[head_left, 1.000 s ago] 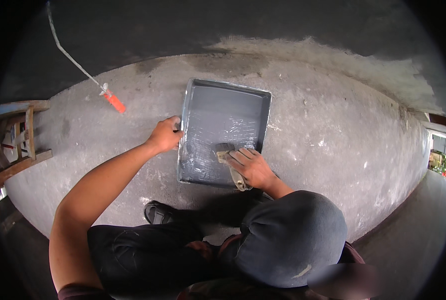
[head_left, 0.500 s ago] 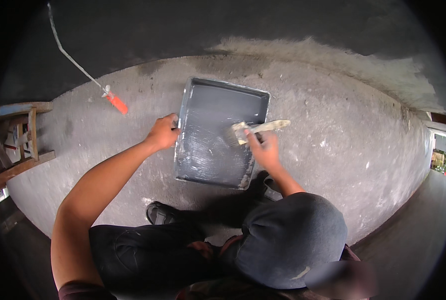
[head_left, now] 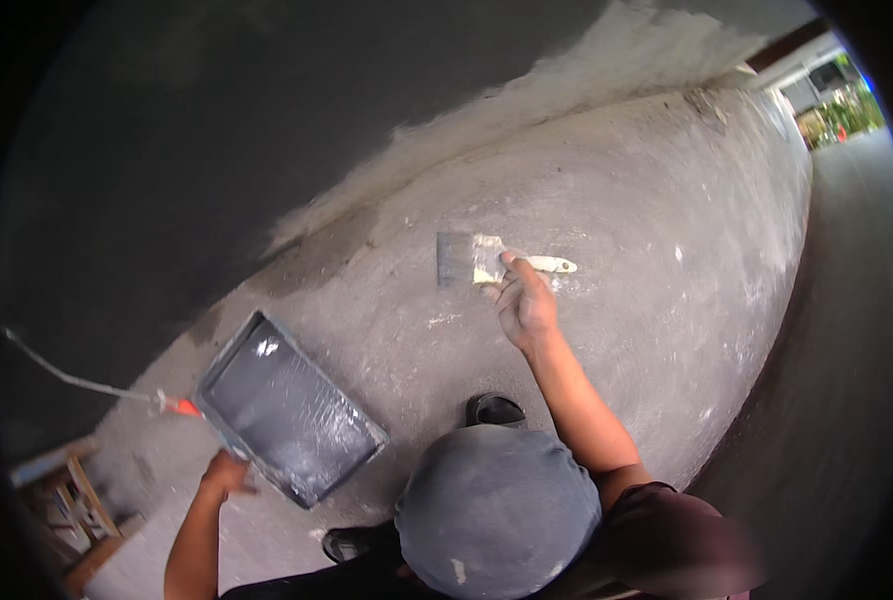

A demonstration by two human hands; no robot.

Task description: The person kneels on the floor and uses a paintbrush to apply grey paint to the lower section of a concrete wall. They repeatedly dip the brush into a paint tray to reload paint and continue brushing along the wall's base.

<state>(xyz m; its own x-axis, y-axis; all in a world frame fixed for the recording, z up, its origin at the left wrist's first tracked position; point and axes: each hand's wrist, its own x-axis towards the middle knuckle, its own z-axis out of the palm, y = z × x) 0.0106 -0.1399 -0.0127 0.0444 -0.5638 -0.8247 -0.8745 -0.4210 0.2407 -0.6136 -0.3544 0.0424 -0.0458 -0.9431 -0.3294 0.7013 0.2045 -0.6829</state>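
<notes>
My right hand (head_left: 526, 305) pinches a wide flat paintbrush (head_left: 488, 260), its dark bristles to the left and pale handle to the right. The brush is held above the grey floor, away from the tray. At lower left lies a dark paint tray (head_left: 291, 400), slanted, with wet grey paint shining on its inside. My left hand (head_left: 228, 475) is beside the tray's lower left edge, a little blurred, with a finger stretched out. I cannot tell whether it touches the rim.
A paint roller frame with an orange handle (head_left: 181, 407) lies behind the tray, its wire pointing left. The wall (head_left: 216, 130) is mostly dark grey, with a pale strip (head_left: 556, 90) along its foot. A wooden stool-like frame (head_left: 81, 500) stands at lower left. Daylight shows at upper right.
My right hand has lifted the brush out of the tray and carried it right, toward the pale wall strip. The view has turned right, and my left hand has loosened from the tray's rim.
</notes>
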